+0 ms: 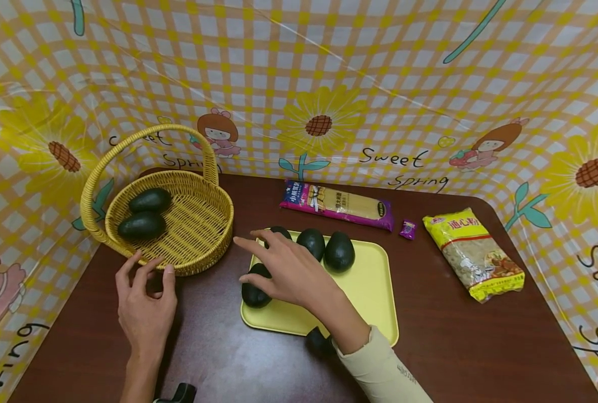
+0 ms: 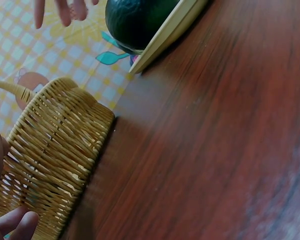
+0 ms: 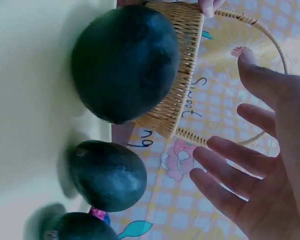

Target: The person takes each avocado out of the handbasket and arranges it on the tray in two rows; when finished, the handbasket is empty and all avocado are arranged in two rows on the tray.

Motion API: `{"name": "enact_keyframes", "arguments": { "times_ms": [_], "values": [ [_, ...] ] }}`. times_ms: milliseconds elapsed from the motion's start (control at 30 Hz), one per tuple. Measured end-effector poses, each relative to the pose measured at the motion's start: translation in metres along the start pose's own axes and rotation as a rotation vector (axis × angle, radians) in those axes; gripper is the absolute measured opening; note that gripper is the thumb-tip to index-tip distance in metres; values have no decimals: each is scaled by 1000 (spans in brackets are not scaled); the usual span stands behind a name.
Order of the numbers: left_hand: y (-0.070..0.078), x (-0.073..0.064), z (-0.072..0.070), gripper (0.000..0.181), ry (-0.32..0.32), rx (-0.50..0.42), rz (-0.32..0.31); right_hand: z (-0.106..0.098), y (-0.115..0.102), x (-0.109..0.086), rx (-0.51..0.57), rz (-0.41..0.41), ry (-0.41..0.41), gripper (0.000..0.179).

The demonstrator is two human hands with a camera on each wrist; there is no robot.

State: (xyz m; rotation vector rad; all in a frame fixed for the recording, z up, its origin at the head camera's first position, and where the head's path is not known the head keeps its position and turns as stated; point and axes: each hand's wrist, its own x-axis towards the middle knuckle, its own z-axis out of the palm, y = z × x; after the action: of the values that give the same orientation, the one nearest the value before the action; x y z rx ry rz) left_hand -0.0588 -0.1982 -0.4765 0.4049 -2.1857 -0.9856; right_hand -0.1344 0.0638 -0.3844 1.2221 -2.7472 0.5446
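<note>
A yellow wicker basket (image 1: pixel 190 224) with a tall handle holds two dark green avocados (image 1: pixel 143 225) side by side at its left. At its near rim is my left hand (image 1: pixel 148 299), fingers bent over and against the wicker; the left wrist view shows fingertips (image 2: pixel 25 225) by the basket's outer wall. My right hand (image 1: pixel 291 268) hovers over the left part of a yellow tray (image 1: pixel 364 296), fingers spread and holding nothing. Several avocados (image 1: pixel 339 252) lie on that tray, one at its near left corner (image 1: pixel 253 294) below the right hand, another partly hidden behind it.
Behind the tray lies a purple noodle packet (image 1: pixel 336 204), with a small purple sachet (image 1: pixel 407 229) beside it. A yellow pasta bag (image 1: pixel 475 254) lies at the right. Patterned cloth (image 1: pixel 258 73) encloses the brown table (image 1: pixel 203 341) at the back and sides.
</note>
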Motion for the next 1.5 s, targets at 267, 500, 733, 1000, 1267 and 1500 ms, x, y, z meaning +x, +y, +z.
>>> {"name": "enact_keyframes", "arguments": {
  "times_ms": [267, 500, 733, 1000, 1267, 1500],
  "values": [
    [-1, 0, 0, 27, 2, 0, 0, -3, 1, 24, -35, -80, -9, 61],
    [0, 0, 0, 27, -2, 1, -2, -1, 3, 43, -26, -113, -29, 58],
    [-1, -2, -1, 27, -3, 12, -10, 3, 2, 59, -45, -146, -62, 56],
    [-1, 1, 0, 28, -6, 9, -2, 1, -2, 78, -12, -168, -110, 56],
    [-3, 1, 0, 28, -5, 9, 9, 6, -10, 97, -24, -180, -223, 57],
    [-3, 2, 1, 28, -7, 9, 20, 7, -15, 106, -20, -189, -253, 59]
  ]
}}
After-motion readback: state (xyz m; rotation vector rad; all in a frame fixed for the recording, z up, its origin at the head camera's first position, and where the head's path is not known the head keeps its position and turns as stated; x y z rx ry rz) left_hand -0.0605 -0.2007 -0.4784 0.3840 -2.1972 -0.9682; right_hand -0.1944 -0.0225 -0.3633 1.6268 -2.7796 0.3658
